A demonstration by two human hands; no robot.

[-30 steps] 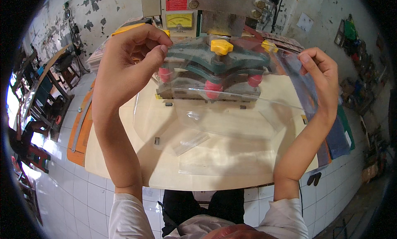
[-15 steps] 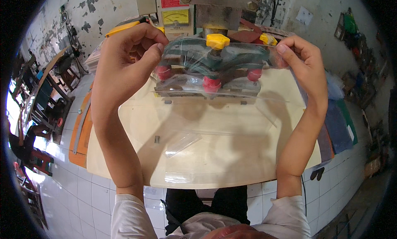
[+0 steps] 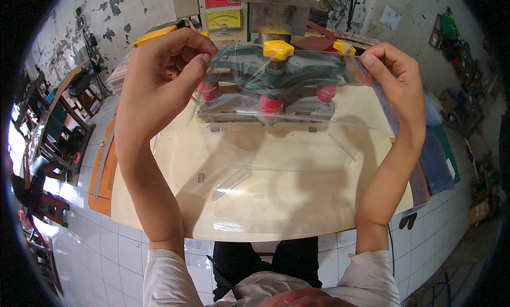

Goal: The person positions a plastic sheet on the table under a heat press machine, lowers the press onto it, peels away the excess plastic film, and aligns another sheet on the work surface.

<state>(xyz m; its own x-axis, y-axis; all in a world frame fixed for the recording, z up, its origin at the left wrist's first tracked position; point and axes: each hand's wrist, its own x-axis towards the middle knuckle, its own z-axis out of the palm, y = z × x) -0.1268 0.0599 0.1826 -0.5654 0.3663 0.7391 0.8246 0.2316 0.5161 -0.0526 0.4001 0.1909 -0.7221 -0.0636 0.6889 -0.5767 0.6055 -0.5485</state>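
Both hands are raised at the far side of the cream work board (image 3: 297, 185), stretching a clear plastic sheet (image 3: 239, 76) between them. My left hand (image 3: 164, 84) pinches its left upper corner between thumb and curled fingers. At the opposite corner, my right hand (image 3: 393, 76) grips the film between thumb and forefinger. Through the sheet shows a dark green machine bracket (image 3: 287, 81) with a yellow star knob (image 3: 278, 50) on top and red knobs (image 3: 271, 103) below. Under the bracket sits a metal bar (image 3: 223, 116) on the board.
A clear film piece (image 3: 231, 185) and a small dark block (image 3: 201, 178) lie on the board. Behind stands a machine with a yellow-faced meter (image 3: 224, 21). A metal ruler (image 3: 105, 161) rests on an orange board at left. Blue and green sheets (image 3: 435, 158) are at right.
My right hand has moved slightly right, and the upper edge of the plastic sheet looks a little tauter. The left hand keeps nearly the same place and pinch.
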